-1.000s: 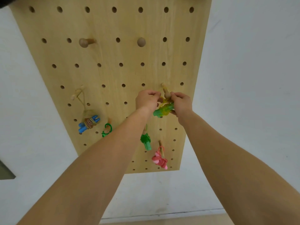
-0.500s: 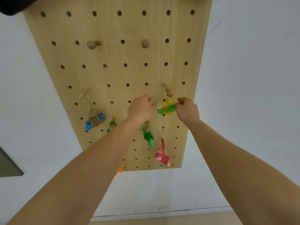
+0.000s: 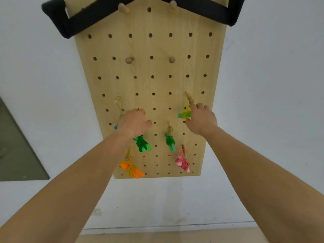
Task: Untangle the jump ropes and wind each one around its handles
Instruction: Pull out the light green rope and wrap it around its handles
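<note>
step: guessing the tail end, the person is hanging the wound yellow-green jump rope [image 3: 184, 115] off a wooden peg [image 3: 190, 100] on the pegboard [image 3: 152, 81], at 3 o'clock from the left hand [image 3: 134, 122]
right hand [image 3: 201, 120]: fingertips are touching that bundle; pinching or not, can't tell
left hand: fingers are curling loosely above a dark green bundle [image 3: 141, 144], grip hidden
next: probably checking the loop is sitting on the peg, then easing off
textures: glossy plastic handles, thin cord bunching in lumpy coils; pink bundle [image 3: 182, 163] and orange bundle [image 3: 130, 168] are dangling at 5 and 7 o'clock

Pale wood pegboard [image 3: 152, 85], dotted with dark holes [image 3: 150, 35]! Orange rope [image 3: 131, 168], pink rope [image 3: 182, 163], green rope [image 3: 170, 141], yellow-green rope [image 3: 184, 115].
</note>
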Action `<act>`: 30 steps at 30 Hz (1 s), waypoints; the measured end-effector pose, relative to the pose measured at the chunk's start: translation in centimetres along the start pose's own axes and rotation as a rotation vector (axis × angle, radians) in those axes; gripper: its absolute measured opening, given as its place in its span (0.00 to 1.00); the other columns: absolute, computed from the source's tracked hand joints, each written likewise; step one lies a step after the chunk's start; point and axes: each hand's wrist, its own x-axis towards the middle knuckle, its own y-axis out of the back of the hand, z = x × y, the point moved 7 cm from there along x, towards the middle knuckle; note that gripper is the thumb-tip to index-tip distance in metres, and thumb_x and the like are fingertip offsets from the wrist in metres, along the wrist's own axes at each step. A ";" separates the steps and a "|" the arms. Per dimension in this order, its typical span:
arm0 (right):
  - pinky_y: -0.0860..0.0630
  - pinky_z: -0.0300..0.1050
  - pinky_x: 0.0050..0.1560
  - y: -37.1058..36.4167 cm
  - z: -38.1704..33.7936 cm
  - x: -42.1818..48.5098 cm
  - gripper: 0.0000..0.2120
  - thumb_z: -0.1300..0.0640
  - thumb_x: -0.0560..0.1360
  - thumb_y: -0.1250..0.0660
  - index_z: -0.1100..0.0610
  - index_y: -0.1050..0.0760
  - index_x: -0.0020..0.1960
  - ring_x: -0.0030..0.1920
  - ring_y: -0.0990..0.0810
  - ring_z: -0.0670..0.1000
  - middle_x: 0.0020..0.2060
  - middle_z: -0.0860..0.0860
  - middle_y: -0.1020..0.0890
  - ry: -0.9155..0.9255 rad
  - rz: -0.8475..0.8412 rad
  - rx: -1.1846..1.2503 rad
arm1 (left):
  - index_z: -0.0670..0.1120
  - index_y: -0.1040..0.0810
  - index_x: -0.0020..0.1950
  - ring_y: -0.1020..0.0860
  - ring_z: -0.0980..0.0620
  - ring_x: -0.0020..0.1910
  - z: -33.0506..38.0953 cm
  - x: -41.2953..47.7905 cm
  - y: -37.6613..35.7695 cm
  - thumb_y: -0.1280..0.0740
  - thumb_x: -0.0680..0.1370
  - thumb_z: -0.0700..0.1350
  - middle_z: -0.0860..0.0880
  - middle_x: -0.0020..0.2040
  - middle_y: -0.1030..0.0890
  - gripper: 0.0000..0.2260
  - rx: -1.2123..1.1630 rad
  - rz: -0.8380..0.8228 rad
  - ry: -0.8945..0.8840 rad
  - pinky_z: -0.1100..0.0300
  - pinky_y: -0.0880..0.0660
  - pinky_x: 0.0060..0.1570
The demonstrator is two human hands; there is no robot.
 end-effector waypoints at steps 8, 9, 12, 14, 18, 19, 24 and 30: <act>0.31 0.57 0.65 -4.6 -4.0 -3.0 0.26 0.52 0.79 0.39 0.55 0.36 0.75 0.69 0.32 0.60 0.70 0.57 0.31 0.084 -0.048 0.021 | 0.45 0.24 0.65 0.22 0.46 0.53 -4.1 -3.7 -3.6 0.37 0.80 0.55 0.46 0.57 0.21 0.19 -0.016 -0.003 0.016 0.47 0.22 0.51; 0.30 0.56 0.65 -6.0 -4.3 -3.4 0.25 0.53 0.79 0.39 0.56 0.36 0.75 0.68 0.32 0.60 0.69 0.57 0.31 0.093 -0.054 0.026 | 0.45 0.25 0.67 0.22 0.45 0.55 -4.6 -4.2 -4.9 0.37 0.80 0.55 0.46 0.58 0.22 0.20 -0.005 -0.008 0.019 0.47 0.22 0.52; 0.28 0.56 0.63 -11.4 -4.8 -5.0 0.29 0.53 0.78 0.39 0.56 0.40 0.77 0.66 0.30 0.60 0.67 0.57 0.29 0.124 -0.077 0.014 | 0.46 0.26 0.68 0.23 0.44 0.56 -6.3 -6.0 -10.0 0.37 0.80 0.55 0.45 0.60 0.23 0.20 0.015 -0.042 0.041 0.47 0.23 0.53; 0.29 0.57 0.64 -15.5 -4.8 -6.1 0.29 0.52 0.77 0.39 0.56 0.39 0.76 0.66 0.30 0.60 0.67 0.57 0.29 0.142 -0.110 -0.006 | 0.45 0.27 0.69 0.25 0.43 0.60 -7.3 -7.2 -13.9 0.37 0.80 0.55 0.44 0.62 0.24 0.21 0.038 -0.064 0.048 0.46 0.24 0.56; 0.33 0.59 0.69 -24.6 -4.2 -8.6 0.25 0.52 0.77 0.39 0.56 0.34 0.73 0.69 0.33 0.63 0.69 0.59 0.31 0.148 -0.187 -0.022 | 0.45 0.26 0.67 0.24 0.41 0.60 -9.8 -9.6 -23.0 0.36 0.80 0.54 0.43 0.65 0.25 0.19 0.040 -0.116 0.062 0.46 0.23 0.55; 0.32 0.58 0.68 -27.1 -3.9 -9.2 0.25 0.52 0.78 0.38 0.56 0.34 0.73 0.70 0.33 0.63 0.69 0.59 0.31 0.148 -0.197 -0.019 | 0.44 0.25 0.67 0.25 0.41 0.61 -10.5 -10.3 -25.5 0.36 0.80 0.53 0.43 0.65 0.25 0.19 0.034 -0.126 0.060 0.46 0.24 0.56; 0.32 0.56 0.66 -40.5 -2.6 -13.2 0.24 0.51 0.79 0.39 0.56 0.35 0.74 0.69 0.32 0.60 0.69 0.56 0.31 0.139 -0.250 0.015 | 0.45 0.28 0.71 0.27 0.43 0.65 -13.7 -14.1 -38.9 0.37 0.81 0.55 0.45 0.66 0.25 0.22 0.052 -0.178 0.083 0.48 0.26 0.59; 0.31 0.53 0.64 -58.4 -0.5 -19.7 0.24 0.52 0.80 0.40 0.56 0.35 0.74 0.68 0.31 0.58 0.69 0.55 0.31 0.143 -0.374 0.019 | 0.46 0.31 0.73 0.28 0.43 0.65 -17.7 -20.5 -56.2 0.39 0.81 0.54 0.45 0.66 0.26 0.22 0.039 -0.309 0.131 0.48 0.27 0.60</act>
